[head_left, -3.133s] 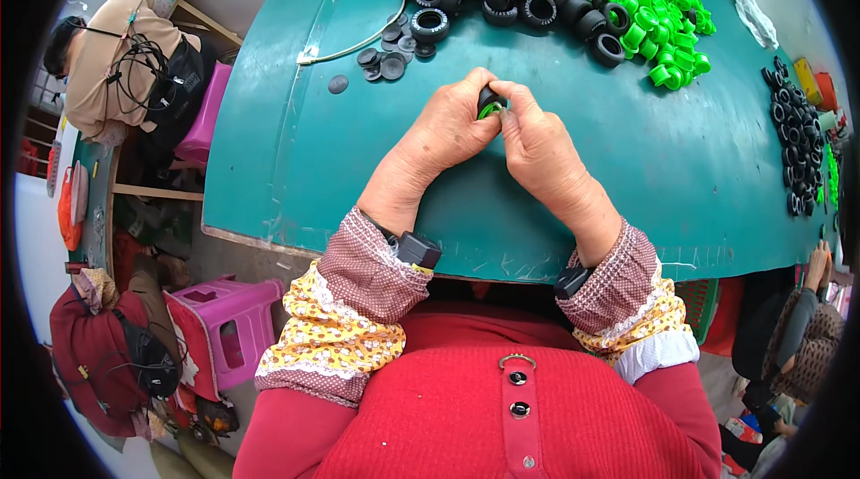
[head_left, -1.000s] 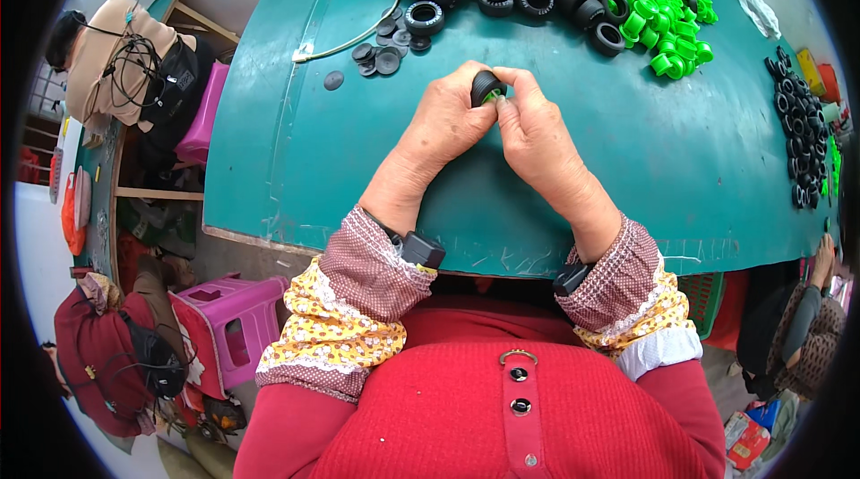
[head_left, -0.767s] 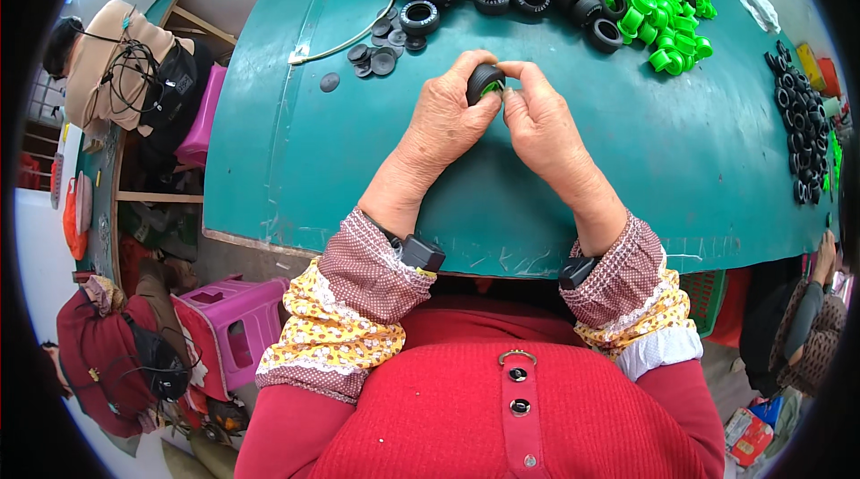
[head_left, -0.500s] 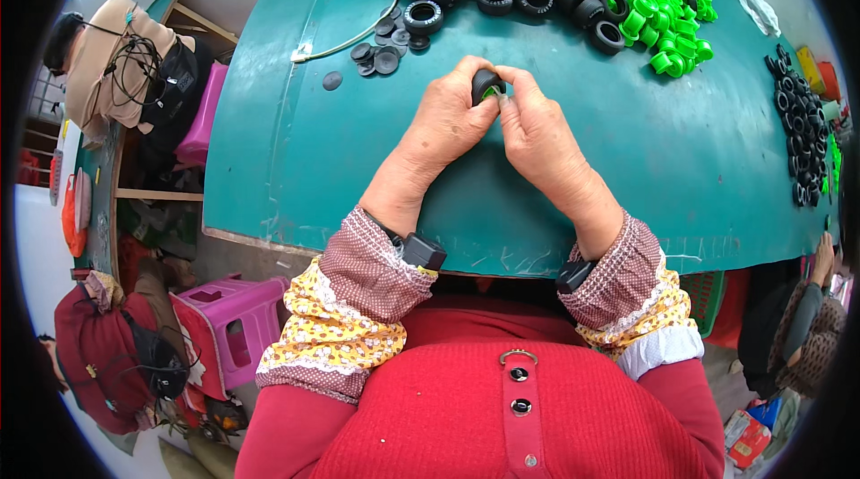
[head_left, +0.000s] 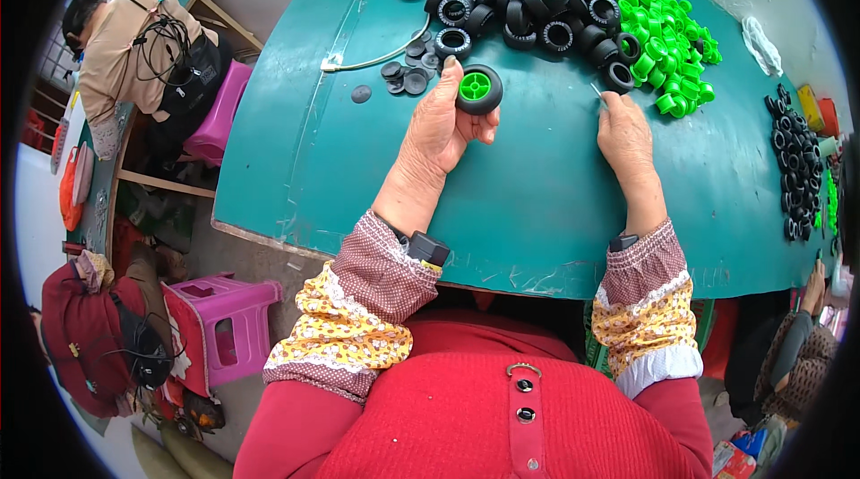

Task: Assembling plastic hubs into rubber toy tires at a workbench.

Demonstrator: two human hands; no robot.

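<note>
My left hand [head_left: 436,129] is closed around a small toy wheel [head_left: 478,89], a black tyre with a bright green spoked hub seated inside it. The hub side faces up. My right hand [head_left: 626,134] is closed on a thin, pale, pointed tool [head_left: 595,89] whose tip sticks out past the fingers; the rest is hidden in the grip. Just beyond that hand lies the edge of a big heap of black tyres [head_left: 557,35], with a heap of bright green hubs [head_left: 661,47] to its right.
Flat black discs [head_left: 414,80] and a pale tube [head_left: 376,60] lie on the green table [head_left: 528,201]. More black tyres [head_left: 793,161] are at the far right. One person [head_left: 134,49] sits at the left; another person's hand [head_left: 813,289] shows at the right edge. A pink stool [head_left: 224,327] stands left.
My hands, together at the wheel before, have come apart. The left keeps the wheel, its green hub now showing; the right has moved right toward the tyres with the thin tool.
</note>
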